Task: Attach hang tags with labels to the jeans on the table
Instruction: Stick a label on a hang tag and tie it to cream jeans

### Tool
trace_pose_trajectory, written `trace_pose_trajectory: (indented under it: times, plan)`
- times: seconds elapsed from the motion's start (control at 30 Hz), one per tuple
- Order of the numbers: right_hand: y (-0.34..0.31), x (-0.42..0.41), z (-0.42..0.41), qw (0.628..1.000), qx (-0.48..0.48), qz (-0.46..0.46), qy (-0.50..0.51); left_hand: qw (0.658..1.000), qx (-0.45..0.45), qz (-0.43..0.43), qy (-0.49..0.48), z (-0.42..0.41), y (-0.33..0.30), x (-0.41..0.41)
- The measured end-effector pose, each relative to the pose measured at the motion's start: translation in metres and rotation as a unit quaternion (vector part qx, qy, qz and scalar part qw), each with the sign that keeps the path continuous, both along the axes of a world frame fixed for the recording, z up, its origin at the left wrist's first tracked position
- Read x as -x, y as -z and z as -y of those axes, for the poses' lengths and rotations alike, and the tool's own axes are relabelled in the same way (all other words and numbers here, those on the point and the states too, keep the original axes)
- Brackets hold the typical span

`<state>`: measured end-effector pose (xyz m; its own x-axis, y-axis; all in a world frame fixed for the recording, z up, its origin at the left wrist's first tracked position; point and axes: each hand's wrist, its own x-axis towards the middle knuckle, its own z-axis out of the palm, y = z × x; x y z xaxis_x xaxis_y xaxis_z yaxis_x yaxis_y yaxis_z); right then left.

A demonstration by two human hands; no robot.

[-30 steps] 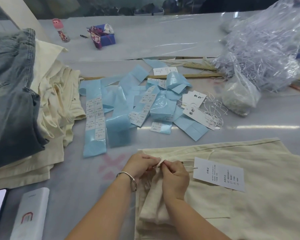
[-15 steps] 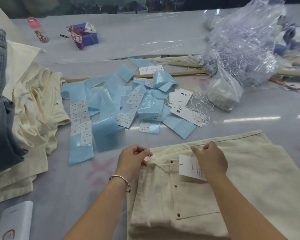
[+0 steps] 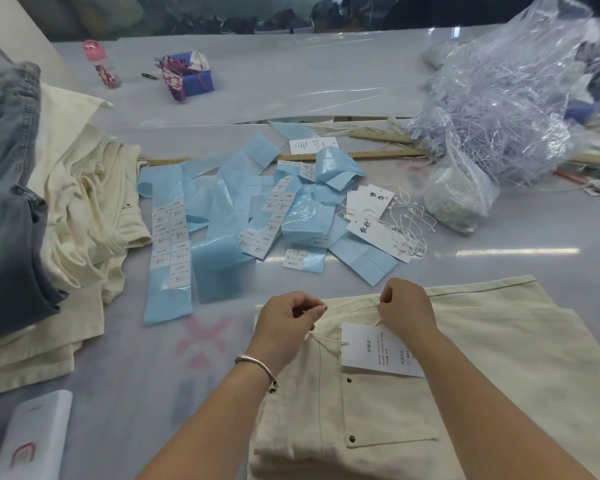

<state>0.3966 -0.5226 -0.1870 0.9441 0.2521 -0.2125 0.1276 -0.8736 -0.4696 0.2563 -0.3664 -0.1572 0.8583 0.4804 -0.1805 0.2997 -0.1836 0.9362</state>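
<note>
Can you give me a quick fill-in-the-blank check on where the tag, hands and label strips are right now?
1. The white hang tag lies on the ____ jeans nearest the camera.
2. A silver bracelet is on the ____ wrist.
3. The sticker labels sit on strips of ____ backing paper.
4. The left hand and right hand are both at the jeans' ____ edge.

Missing words: cream; left; blue; top
</note>
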Motion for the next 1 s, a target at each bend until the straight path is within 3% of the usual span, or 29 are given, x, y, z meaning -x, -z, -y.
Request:
trace_pose_trajectory:
  times: [0.07,0.17,0.23,0.37,0.5,1.0]
  plan:
    - [-0.006,0.011,-0.003,0.99,-0.134,-0.03,0.021,1.0,-0.014,-0.002,0.009,0.003,-0.003,0.0]
    - [-0.016,0.033,-0.01,0.907,-0.387,-0.162,0.032,0.999,-0.047,0.005,0.018,0.004,-0.01,0.0]
    - [-0.022,0.043,-0.014,0.866,-0.445,-0.227,0.007,0.997,-0.072,0.015,0.028,0.002,-0.014,0.0]
    - [-0.031,0.051,-0.019,0.821,-0.489,-0.292,-0.036,0.996,-0.075,0.016,0.048,-0.005,-0.018,0.001]
    - [-0.035,0.056,-0.023,0.801,-0.513,-0.303,-0.063,0.997,-0.048,0.021,0.056,-0.007,-0.017,0.003]
    - [-0.03,0.061,-0.02,0.799,-0.525,-0.287,-0.063,0.995,0.013,0.0,0.101,-0.012,-0.022,0.004]
